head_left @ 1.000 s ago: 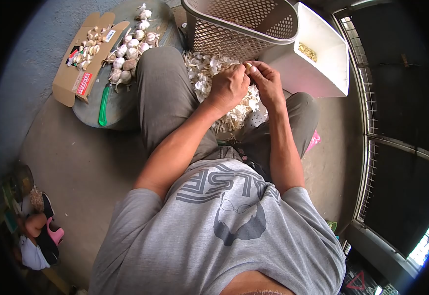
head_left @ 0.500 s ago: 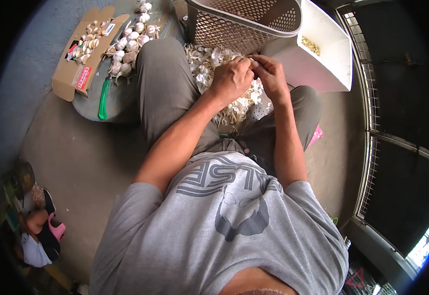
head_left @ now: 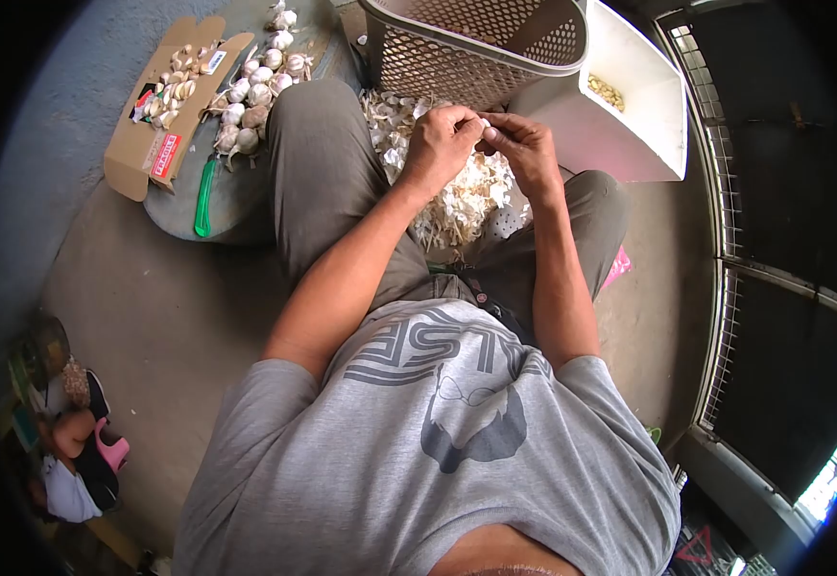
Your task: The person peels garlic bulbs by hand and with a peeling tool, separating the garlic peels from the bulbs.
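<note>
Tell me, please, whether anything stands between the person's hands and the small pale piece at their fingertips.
Nothing visible does: the left hand and the right hand meet at the pale piece. The loose skins lie below the hands and the brown basket stands beyond, neither in between.

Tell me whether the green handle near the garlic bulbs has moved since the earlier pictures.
No. Judged against the cardboard box, the green handle lies in the same place; only the whole view has shifted slightly.
</note>
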{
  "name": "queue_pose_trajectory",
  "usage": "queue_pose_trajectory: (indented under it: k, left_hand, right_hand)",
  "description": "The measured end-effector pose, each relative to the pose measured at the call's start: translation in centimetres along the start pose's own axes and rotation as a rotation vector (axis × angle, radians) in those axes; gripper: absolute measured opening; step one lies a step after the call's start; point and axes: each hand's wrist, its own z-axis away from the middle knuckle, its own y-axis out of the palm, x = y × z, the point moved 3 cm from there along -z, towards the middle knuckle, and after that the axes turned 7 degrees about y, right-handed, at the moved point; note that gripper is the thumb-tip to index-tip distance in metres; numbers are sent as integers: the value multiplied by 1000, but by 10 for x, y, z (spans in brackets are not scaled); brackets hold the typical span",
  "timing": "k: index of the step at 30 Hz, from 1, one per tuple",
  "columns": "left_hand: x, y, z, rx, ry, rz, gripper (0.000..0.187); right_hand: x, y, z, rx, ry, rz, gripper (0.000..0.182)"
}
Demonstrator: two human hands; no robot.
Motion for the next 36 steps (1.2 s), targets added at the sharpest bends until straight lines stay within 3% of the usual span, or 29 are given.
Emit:
queue_pose_trajectory:
  k: [19,31,36]
  left_hand:
    - [3,1,-1,1,-75,94,22]
    - [1,-4,0,-19,-29,58,20]
    - [0,-7,0,-52,-141,139,18]
  right_hand:
    - [8,2,3,-37,7,50,21]
    - [27,16,13,-94,-51,301,16]
    - [20,16,10,-73,-60,120,16]
